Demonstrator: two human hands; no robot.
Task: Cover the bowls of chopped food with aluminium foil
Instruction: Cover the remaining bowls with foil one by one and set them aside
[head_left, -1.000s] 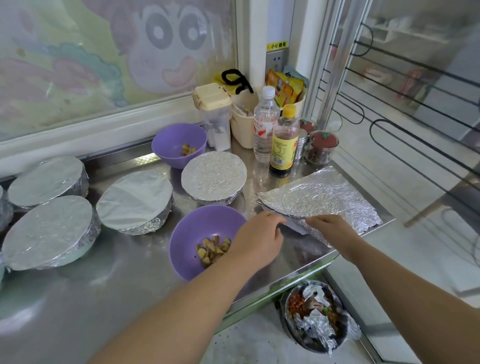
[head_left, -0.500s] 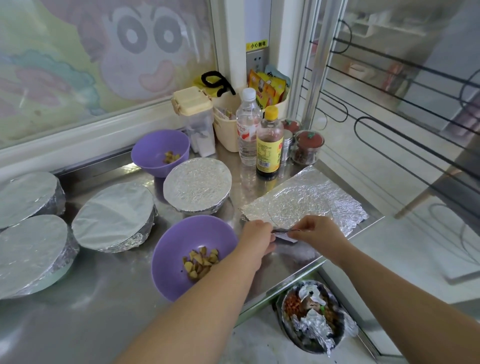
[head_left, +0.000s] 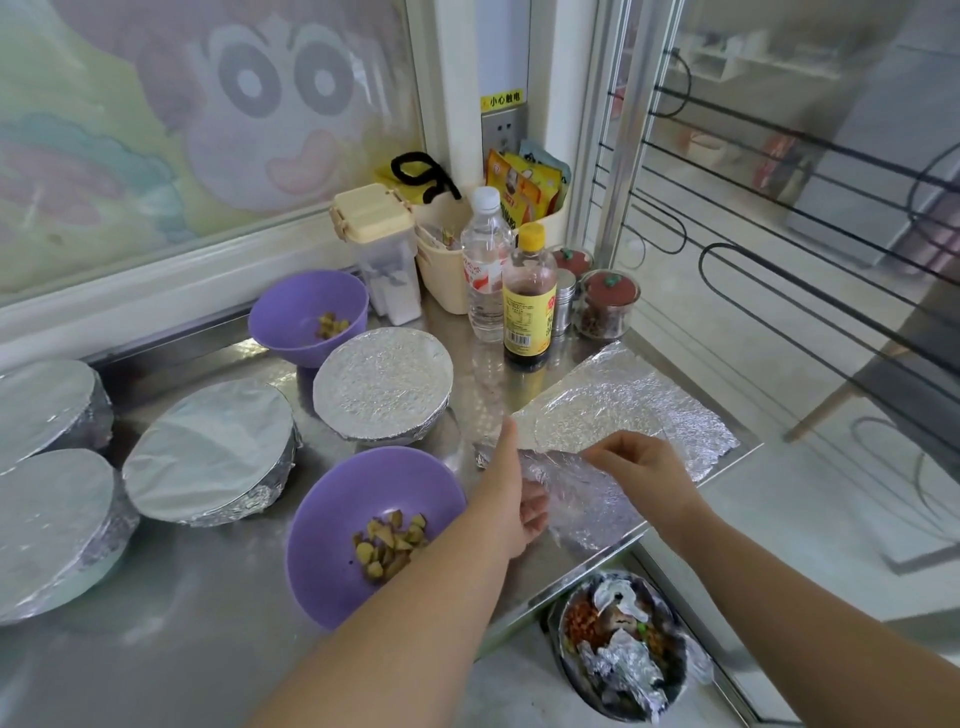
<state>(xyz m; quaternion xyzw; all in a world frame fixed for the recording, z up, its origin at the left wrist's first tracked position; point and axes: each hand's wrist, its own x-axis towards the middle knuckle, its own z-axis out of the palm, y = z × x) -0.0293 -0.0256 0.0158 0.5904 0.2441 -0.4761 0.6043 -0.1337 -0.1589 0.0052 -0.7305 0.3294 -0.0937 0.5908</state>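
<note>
In the head view, a crinkled foil sheet (head_left: 649, 410) lies at the right end of the steel bench (head_left: 171, 654), with its near edge lifted and curled over. That edge is grasped by both hands. The left hand (head_left: 511, 499) is closed round the left corner with its fingers tucked beneath the foil, and the right hand (head_left: 641, 467) pinches the turned-up rim just beside it. The near purple bowl (head_left: 332, 561) of chopped food sits uncovered immediately left of the left hand. A far purple bowl (head_left: 291, 317), also uncovered, stands further back, and a wrapped bowl (head_left: 382, 384) is seen between them — one of four already covered.

The step in hand is judged to be freeing one sheet for the near bowl. Whether a single layer is held cannot be told, so the edge is best peeled slowly and the hands drawn apart until the sheet is taut. Thin foil is easily torn by a jerk. The sheet should then be carried low, centred over the rim with overhang all round, and pressed down the sides. The sauce bottle (head_left: 529, 306) stands close behind the foil — it should not be swept.
</note>
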